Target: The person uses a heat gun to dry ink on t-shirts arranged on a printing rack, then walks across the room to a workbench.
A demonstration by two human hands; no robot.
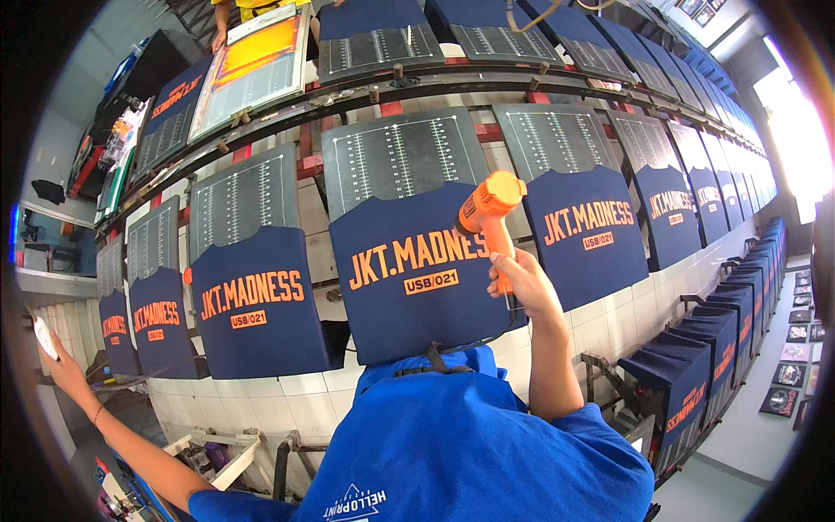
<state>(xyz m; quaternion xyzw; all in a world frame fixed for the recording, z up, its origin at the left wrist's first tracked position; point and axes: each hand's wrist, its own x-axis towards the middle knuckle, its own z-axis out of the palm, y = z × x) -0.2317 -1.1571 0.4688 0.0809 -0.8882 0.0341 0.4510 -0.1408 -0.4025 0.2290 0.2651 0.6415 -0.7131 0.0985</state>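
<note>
Two hands' fingers I'm remotely clamping: right hand (528, 284) on orange pistol-shaped blower (494, 202), left hand (68, 370) on elongated white object (45, 337).

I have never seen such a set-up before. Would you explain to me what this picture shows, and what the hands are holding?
There is no robot here: one person works with two bare hands, seen from a wide camera worn on the head, so straight edges look bent. The right hand grips an orange gun-shaped tool, probably a heat gun, over a navy shirt. The left hand, stretched far to the left, holds a small white object I cannot identify. Dark boards with white scales stand in rows, carrying navy shirts with orange lettering. At the top, another person in yellow is beside a frame streaked with orange.
</note>
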